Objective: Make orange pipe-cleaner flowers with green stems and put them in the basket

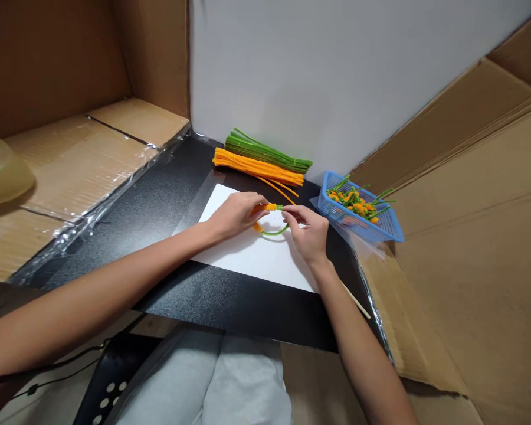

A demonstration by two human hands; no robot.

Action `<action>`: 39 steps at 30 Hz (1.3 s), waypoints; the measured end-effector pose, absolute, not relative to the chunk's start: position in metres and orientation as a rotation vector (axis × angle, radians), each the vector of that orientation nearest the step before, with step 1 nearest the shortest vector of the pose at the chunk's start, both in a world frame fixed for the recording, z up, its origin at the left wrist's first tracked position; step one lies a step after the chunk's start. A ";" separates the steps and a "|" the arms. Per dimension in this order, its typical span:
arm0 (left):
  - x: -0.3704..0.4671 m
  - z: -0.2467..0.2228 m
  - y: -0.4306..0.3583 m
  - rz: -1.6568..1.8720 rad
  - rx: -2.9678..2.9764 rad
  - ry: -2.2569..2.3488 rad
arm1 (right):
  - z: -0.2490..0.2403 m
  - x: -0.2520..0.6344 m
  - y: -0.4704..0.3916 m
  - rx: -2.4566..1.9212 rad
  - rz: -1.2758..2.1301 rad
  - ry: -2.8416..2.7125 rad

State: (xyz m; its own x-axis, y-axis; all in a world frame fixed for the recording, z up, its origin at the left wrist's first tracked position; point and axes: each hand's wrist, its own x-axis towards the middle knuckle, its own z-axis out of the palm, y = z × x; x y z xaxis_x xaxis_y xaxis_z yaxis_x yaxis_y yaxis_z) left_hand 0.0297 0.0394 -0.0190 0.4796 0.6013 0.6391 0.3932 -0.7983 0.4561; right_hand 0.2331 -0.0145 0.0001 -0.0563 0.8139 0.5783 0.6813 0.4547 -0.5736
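Note:
Above a white sheet of paper (256, 260), both hands hold a looped green pipe cleaner (273, 234) with orange coils wound on it. My left hand (241, 215) has its fingers closed round the orange coiled part (271, 207) at the loop's left side. The thumb and fingertips of my right hand (307, 227) pinch the green part at the right. Orange coils show at the top and at the lower left of the loop. The left fingers hide part of the coils.
Behind the paper lie bundles of green (265, 151) and orange (259, 167) pipe cleaners. A blue basket (358, 227) of orange and green pieces stands at right. A thin stick (357, 302) lies by my right forearm. Tape (9, 177) rests on cardboard at left. Cardboard walls flank the black table (203, 298).

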 end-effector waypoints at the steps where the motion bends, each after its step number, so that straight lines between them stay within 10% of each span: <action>1: 0.030 -0.020 0.040 1.205 2.507 0.832 | 0.001 0.234 -0.015 -1.259 0.115 -1.821; 39: 0.033 -0.020 0.034 1.088 2.646 0.809 | 0.001 0.219 -0.018 -1.334 0.207 -1.883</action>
